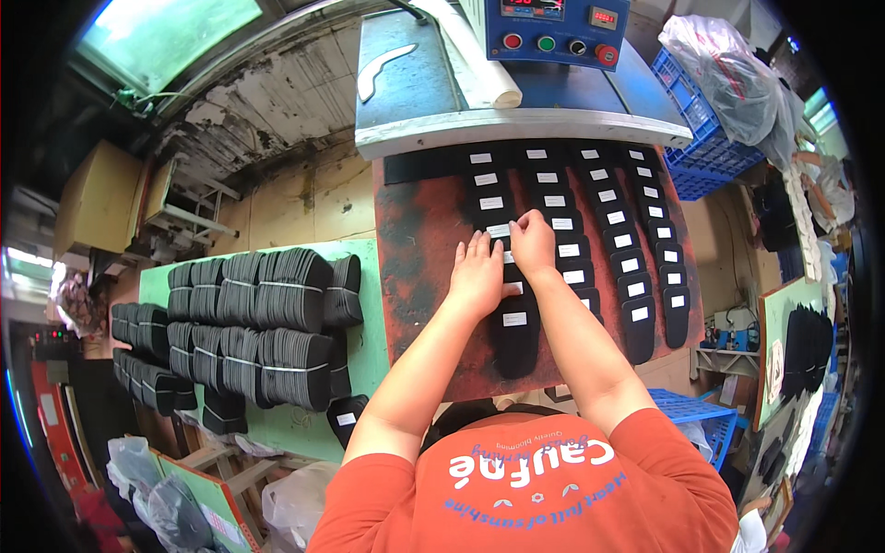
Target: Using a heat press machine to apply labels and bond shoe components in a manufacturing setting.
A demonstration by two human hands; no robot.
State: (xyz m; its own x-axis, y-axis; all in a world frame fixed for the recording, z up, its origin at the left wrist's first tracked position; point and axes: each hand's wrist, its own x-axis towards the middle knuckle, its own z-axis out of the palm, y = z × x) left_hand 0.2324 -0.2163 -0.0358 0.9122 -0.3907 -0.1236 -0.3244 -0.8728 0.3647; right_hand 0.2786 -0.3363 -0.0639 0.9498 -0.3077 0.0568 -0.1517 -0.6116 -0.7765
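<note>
My left hand (477, 276) lies flat with its fingers stretched over the leftmost column of black insole-shaped pads (518, 350). My right hand (533, 244) is closed, thumb and fingers drawn together at the right edge of a white label (498, 230) in that column. Whatever is between its fingertips is too small to make out. Several overlapping pads, each with a white label, run in columns across the reddish, worn board (419, 304). Parts of the left two columns are hidden under my hands and right forearm.
Beyond the board stands a blue machine with a metal front edge (525, 132) and a control box (558, 32). Strapped stacks of dark pads (295, 369) cover much of a green table (277, 433) at left. Blue crates (687, 120) stand at the back right.
</note>
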